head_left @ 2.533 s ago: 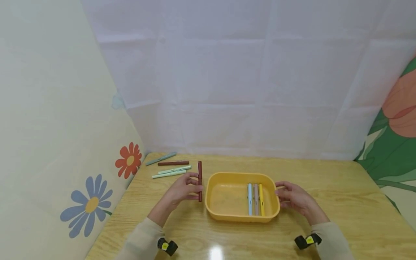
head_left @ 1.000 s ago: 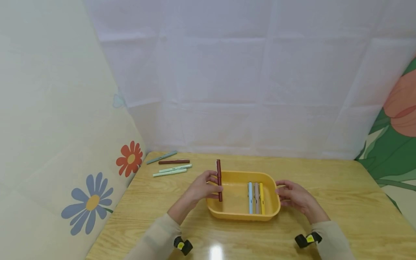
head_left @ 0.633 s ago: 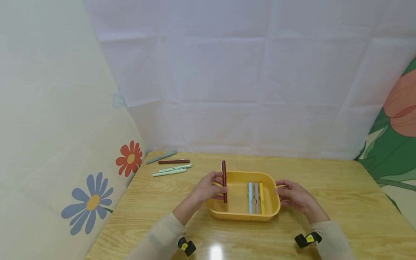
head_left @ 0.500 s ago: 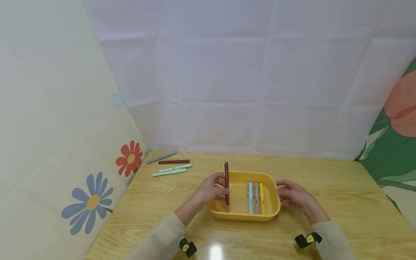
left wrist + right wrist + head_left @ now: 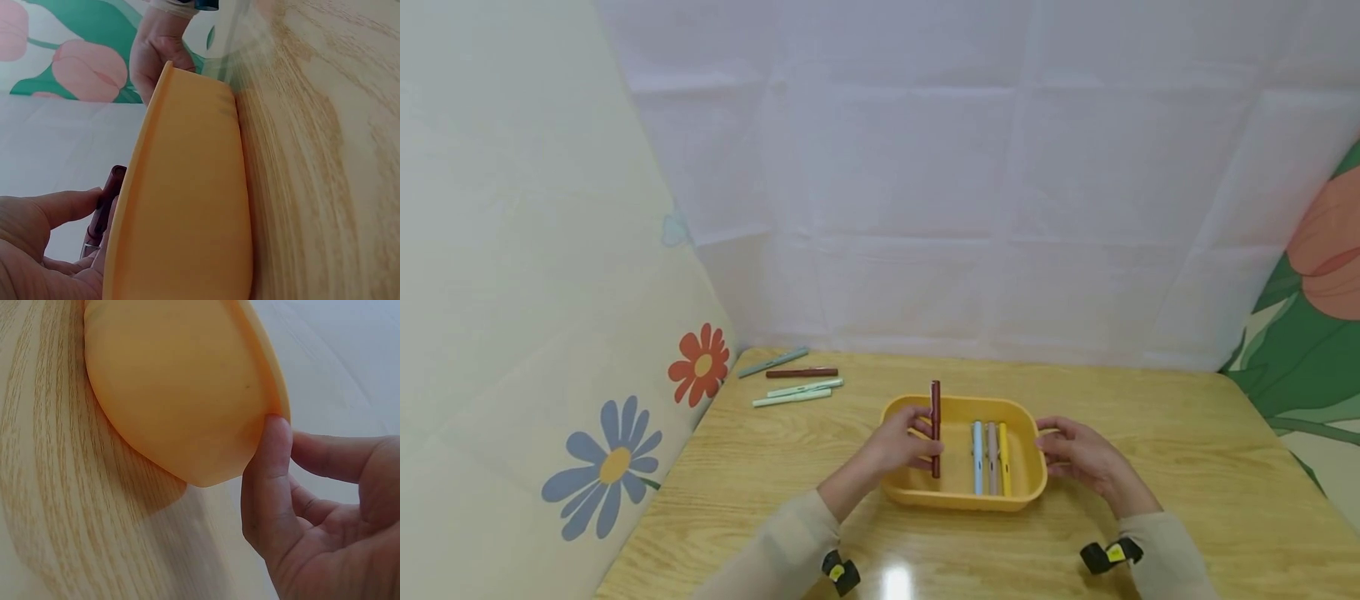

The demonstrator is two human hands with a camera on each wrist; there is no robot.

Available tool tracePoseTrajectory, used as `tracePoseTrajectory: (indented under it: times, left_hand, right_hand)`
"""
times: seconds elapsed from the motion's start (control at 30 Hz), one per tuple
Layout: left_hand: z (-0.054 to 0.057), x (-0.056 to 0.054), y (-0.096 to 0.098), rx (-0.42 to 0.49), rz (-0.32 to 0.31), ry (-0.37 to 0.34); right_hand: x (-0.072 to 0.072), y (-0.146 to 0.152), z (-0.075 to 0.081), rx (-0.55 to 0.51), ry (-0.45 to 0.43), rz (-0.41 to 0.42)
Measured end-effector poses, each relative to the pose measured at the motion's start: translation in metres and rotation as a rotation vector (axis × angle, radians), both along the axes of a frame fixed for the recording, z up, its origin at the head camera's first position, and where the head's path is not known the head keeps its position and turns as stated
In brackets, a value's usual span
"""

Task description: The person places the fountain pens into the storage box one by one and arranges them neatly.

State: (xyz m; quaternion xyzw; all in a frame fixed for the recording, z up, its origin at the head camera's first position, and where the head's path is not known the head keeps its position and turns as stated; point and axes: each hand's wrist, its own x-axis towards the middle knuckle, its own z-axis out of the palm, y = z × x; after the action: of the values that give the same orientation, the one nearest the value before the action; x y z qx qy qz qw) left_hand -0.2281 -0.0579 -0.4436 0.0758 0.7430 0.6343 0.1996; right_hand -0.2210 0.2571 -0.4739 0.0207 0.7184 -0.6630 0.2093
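Note:
My left hand (image 5: 897, 443) holds a dark red pen (image 5: 936, 408) between thumb and fingers, over the left half of a yellow plastic tray (image 5: 955, 502). In the left wrist view the pen (image 5: 100, 215) shows beside the thumb, partly hidden by the tray wall. A light blue pen (image 5: 977, 458), a mauve pen (image 5: 992, 460) and a yellow pen (image 5: 1004, 460) lie side by side in the tray's right half. At the tray's right end my right hand (image 5: 1081, 457) pinches the rim, with fingertips at the rim and outer wall in the right wrist view.
On the wooden table (image 5: 1150, 433), back left, lie a grey-blue pen (image 5: 772, 362), another dark red pen (image 5: 801, 373) and two pale green pens (image 5: 792, 398). A white cloth (image 5: 925, 208) hangs behind the table, and flowered sheets (image 5: 587, 333) stand at both sides.
The left hand has carried the dark red pen rightward from beside the tray to over its left half, lowering it slightly of late. The right hand stays at the tray's right end.

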Motion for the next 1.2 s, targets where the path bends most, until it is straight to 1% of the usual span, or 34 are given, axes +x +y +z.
tracePoseTrajectory:
  times: [0.13,0.37,0.63,0.83,1.07,1.13,1.2]
  left_hand:
    - [-0.001,0.001,0.004,-0.011,-0.007,0.003]
    - [-0.003,0.001,0.011,-0.010,-0.004,-0.014]
    - [-0.006,0.004,0.017,-0.040,-0.014,-0.018]
    - [-0.010,0.003,0.022,-0.068,-0.021,-0.018]
    - [-0.014,0.003,0.027,-0.057,-0.022,-0.052]
    - [-0.014,0.003,0.029,-0.056,-0.025,-0.060]
    - [-0.014,0.003,0.030,-0.062,-0.027,-0.064]
  right_hand:
    - [0.000,0.000,0.000,0.001,-0.001,0.000]
    - [-0.001,0.000,-0.001,0.009,0.001,0.001]
    - [-0.001,0.000,-0.004,0.017,0.003,-0.006]
    - [-0.002,0.001,-0.004,0.024,0.006,-0.007]
    - [-0.002,0.000,-0.003,0.031,-0.008,-0.025]
    - [-0.002,0.000,-0.003,0.036,-0.003,-0.013]
    - [-0.002,0.000,-0.003,0.036,-0.005,-0.021]
